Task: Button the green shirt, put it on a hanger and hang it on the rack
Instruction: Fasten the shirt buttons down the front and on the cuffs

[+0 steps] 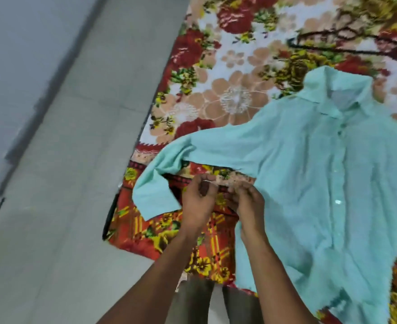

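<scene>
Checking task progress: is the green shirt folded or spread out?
Spread out: the shirt lies flat on the floral blanket, collar up top, one sleeve stretched sideways.

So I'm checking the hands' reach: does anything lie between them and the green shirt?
Nothing visible does. The left hand and right hand hover together just beside the green shirt, between its sleeve and body, over the floral blanket.

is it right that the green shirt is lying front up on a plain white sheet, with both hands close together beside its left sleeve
Not quite. The head view shows the green shirt front up on a floral blanket in red, yellow and peach, not a plain white sheet. The left hand and right hand are indeed close together beside the sleeve.
</scene>
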